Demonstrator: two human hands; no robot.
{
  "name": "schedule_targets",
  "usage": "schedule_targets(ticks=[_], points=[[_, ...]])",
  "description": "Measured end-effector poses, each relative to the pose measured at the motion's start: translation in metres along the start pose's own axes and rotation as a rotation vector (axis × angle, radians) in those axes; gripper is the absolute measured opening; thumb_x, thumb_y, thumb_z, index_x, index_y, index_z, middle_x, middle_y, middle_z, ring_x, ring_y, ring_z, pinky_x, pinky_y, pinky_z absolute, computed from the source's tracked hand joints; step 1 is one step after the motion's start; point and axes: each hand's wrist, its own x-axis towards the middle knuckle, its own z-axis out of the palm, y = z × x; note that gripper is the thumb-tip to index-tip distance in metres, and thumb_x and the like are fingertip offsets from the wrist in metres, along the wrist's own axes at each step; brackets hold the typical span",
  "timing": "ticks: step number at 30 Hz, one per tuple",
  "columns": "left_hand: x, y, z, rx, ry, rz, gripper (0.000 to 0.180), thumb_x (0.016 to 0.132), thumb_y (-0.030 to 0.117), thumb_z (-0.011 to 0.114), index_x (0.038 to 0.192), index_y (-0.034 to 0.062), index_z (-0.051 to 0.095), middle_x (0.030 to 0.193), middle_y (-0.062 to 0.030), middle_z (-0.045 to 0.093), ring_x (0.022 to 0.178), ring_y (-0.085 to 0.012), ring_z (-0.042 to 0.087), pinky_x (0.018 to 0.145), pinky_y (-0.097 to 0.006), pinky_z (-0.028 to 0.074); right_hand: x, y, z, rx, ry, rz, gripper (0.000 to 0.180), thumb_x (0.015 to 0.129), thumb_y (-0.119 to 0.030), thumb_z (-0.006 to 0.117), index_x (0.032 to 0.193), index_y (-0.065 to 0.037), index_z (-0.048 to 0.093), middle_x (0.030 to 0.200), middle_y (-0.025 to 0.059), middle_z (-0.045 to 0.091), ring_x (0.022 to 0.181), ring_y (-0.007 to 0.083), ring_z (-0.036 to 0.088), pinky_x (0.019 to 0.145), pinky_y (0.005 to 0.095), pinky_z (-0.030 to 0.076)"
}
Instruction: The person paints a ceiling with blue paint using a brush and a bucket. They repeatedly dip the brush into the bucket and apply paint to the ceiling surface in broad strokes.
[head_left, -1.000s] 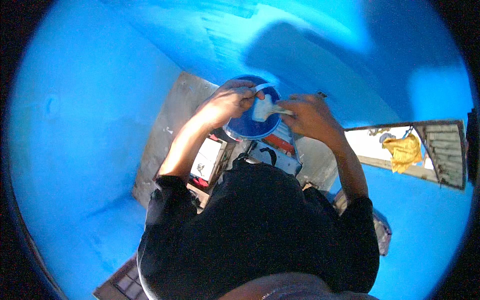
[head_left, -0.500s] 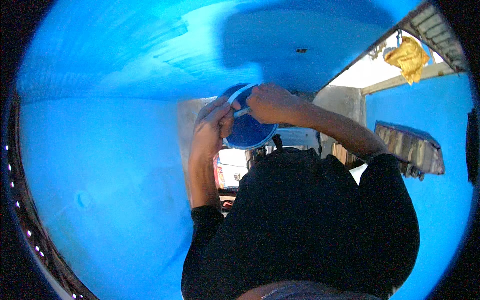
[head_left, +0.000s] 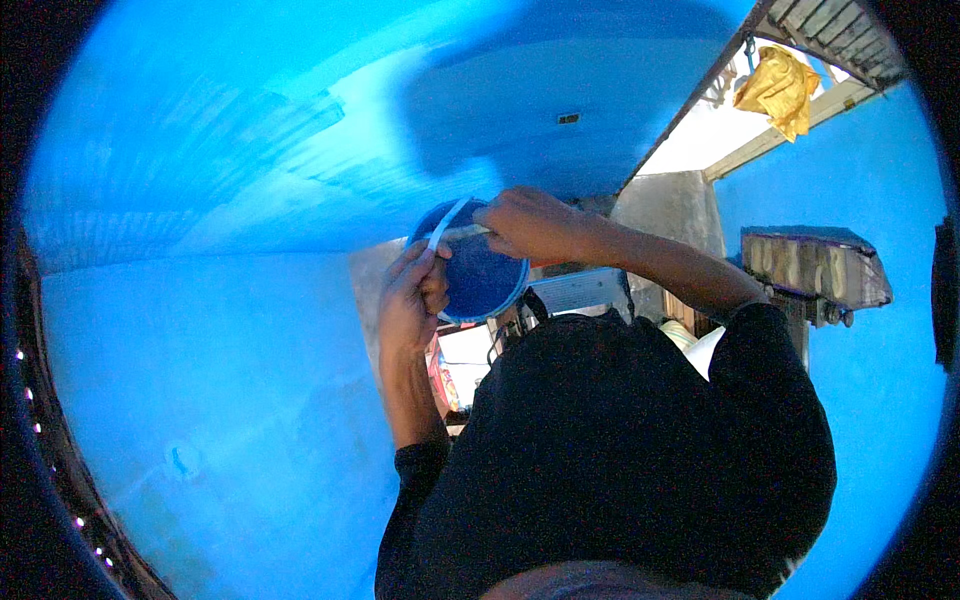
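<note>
My left hand [head_left: 410, 300] is closed at the left side of a round blue bucket [head_left: 520, 290], gripping the lower end of a white strip [head_left: 447, 228] that looks like its handle. Dark blue shows inside the bucket, probably paint. From the right, my right hand [head_left: 530, 222] reaches over the far rim with its fingers pinched. A pale, narrow, stick-like piece [head_left: 466, 232] runs from those fingers over the bucket's opening; its far end meets the white strip. What kind of tool it is does not show.
Ahead is a blue wall [head_left: 250, 130] with streaky, lighter patches and a small dark fitting [head_left: 568, 118]. More blue wall stands at left. A yellow cloth [head_left: 780, 92] hangs at upper right, above a box-like rack [head_left: 815, 268] on the right wall.
My view has shifted, so the bucket and hands sit lower and further left. The right hand has drawn back slightly from the white strip, exposing more of the pale stick-like piece.
</note>
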Motion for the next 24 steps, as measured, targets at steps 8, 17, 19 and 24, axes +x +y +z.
schedule_targets(ticks=[8, 17, 19, 24], points=[[0.005, -0.001, -0.006, 0.022, 0.114, 0.045, 0.015, 0.092, 0.015, 0.047, 0.091, 0.0031, 0.056, 0.059, 0.0061, 0.032, 0.046, -0.0032, 0.025, 0.039, -0.020, 0.017, -0.017, -0.004, 0.016, -0.235, 0.093, 0.044, 0.020, 0.078, -0.019, 0.060, 0.090, -0.004, 0.056, 0.069, 0.0131, 0.060, 0.061, 0.0329, 0.061, 0.058, 0.0441, 0.050], [0.010, 0.008, -0.004, 0.001, 0.114, 0.149, 0.015, 0.090, 0.016, 0.050, 0.088, 0.0035, 0.057, 0.058, 0.0075, 0.032, 0.046, -0.0027, 0.025, 0.039, -0.020, 0.018, -0.005, -0.015, 0.000, 0.115, -0.052, -0.020, 0.027, 0.071, -0.033, 0.065, 0.078, -0.007, 0.062, 0.070, 0.0165, 0.062, 0.069, 0.0359, 0.063, 0.065, 0.0490, 0.049], [0.011, 0.007, -0.005, 0.031, 0.094, 0.152, 0.015, 0.090, 0.016, 0.050, 0.088, 0.0035, 0.057, 0.058, 0.0076, 0.033, 0.046, -0.0026, 0.025, 0.039, -0.020, 0.018, -0.001, -0.019, -0.001, 0.224, -0.073, -0.012, 0.027, 0.071, -0.033, 0.064, 0.079, -0.008, 0.062, 0.072, 0.0164, 0.063, 0.070, 0.0356, 0.062, 0.067, 0.0483, 0.049], [0.011, 0.003, -0.008, -0.007, 0.079, 0.143, 0.014, 0.091, 0.016, 0.048, 0.088, 0.0041, 0.056, 0.058, 0.0077, 0.033, 0.046, -0.0026, 0.026, 0.039, -0.020, 0.018, 0.004, -0.006, 0.012, 0.068, 0.128, -0.018, 0.023, 0.074, -0.029, 0.062, 0.080, -0.006, 0.061, 0.068, 0.0162, 0.061, 0.066, 0.0341, 0.062, 0.061, 0.0468, 0.048]])
